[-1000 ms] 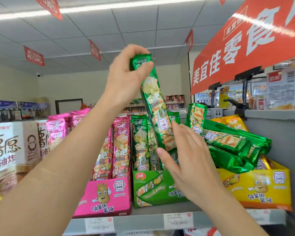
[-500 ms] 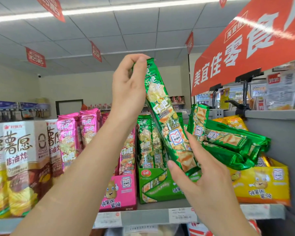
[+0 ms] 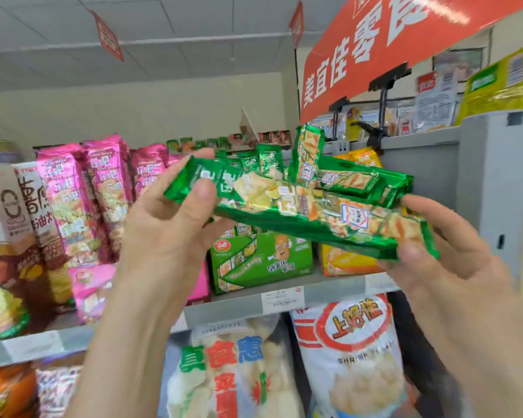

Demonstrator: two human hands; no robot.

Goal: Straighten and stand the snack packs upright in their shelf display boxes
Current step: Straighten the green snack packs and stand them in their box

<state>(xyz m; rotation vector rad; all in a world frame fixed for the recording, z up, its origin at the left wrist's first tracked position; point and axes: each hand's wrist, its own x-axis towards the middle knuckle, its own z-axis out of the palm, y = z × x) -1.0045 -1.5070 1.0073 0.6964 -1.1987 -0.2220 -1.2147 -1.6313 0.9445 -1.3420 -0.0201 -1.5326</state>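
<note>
Pinches the green pack [image 3: 299, 212] by its left end in the left grip [image 3: 169, 233], by its right end in the right grip [image 3: 444, 257]; holds it nearly level, long axis left-right, near of the green box [image 3: 263, 260].

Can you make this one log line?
left hand: grips green pack | right hand: grips other end | pack: sideways, not in green box
</note>
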